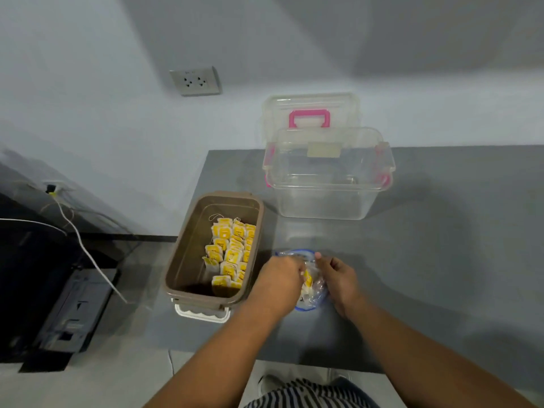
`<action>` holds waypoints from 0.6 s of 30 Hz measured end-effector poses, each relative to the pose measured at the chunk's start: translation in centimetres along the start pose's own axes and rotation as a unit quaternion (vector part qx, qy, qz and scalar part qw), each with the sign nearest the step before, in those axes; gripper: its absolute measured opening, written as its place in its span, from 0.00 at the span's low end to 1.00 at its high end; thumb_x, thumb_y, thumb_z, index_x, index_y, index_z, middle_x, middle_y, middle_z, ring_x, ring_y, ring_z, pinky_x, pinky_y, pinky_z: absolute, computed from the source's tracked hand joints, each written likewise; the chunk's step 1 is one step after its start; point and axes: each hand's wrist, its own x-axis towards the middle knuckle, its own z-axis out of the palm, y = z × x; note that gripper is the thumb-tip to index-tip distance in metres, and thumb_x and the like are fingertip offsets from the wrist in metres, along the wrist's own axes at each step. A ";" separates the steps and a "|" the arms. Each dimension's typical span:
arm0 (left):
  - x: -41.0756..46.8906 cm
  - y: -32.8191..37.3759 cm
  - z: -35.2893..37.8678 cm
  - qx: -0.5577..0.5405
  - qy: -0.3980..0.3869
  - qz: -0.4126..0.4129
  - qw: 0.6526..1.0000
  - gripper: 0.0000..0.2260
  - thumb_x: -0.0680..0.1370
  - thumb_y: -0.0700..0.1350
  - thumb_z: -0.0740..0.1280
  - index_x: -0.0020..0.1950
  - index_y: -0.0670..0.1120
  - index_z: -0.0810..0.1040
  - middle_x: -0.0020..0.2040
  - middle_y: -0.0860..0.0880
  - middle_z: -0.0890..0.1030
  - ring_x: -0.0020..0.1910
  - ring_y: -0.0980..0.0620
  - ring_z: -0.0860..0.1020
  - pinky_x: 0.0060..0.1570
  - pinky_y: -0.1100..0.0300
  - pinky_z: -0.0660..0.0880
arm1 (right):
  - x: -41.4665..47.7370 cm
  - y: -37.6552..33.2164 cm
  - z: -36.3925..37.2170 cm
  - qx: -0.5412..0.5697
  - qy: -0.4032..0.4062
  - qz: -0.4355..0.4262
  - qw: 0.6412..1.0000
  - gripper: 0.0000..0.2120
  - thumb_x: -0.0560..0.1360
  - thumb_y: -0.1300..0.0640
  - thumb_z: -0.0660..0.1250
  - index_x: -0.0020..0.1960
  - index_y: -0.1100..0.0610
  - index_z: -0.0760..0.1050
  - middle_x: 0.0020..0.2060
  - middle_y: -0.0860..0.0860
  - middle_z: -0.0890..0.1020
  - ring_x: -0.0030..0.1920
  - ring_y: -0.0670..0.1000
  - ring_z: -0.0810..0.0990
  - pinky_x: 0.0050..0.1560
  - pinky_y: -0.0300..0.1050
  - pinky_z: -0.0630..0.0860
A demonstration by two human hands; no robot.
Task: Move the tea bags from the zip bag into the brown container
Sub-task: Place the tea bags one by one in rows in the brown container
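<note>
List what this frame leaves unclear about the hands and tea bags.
- Head view: the left hand hides its own fingertips, so whether it grips anything inside the zip bag is unknown.
- Head view: bags left inside cannot be counted; crumpled plastic and the right hand, pinching the rim, cover them.
- Head view: print on the tea bags in the brown container is too small.

Both arms reach forward; left hand and right hand apparently curled in grip.
</note>
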 end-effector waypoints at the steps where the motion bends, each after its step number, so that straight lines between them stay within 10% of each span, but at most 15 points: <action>1: 0.1 0.1 0.7 0.019 0.000 -0.013 1.000 0.10 0.79 0.44 0.64 0.59 0.48 0.81 0.52 0.45 0.84 0.52 0.44 0.81 0.54 0.52 0.78 | -0.2 0.0 -0.3 -0.008 -0.002 -0.002 1.000 0.14 0.76 0.50 0.73 0.38 0.58 0.80 0.36 0.56 0.85 0.40 0.55 0.83 0.48 0.55 0.81; 18: 0.3 0.6 2.6 -0.068 0.077 -0.082 0.991 0.07 0.78 0.47 0.67 0.45 0.47 0.84 0.42 0.48 0.84 0.40 0.50 0.81 0.49 0.55 0.80 | -0.9 -0.7 -0.6 -0.015 -0.064 0.031 0.997 0.14 0.80 0.50 0.68 0.47 0.62 0.76 0.45 0.65 0.85 0.44 0.58 0.83 0.54 0.59 0.81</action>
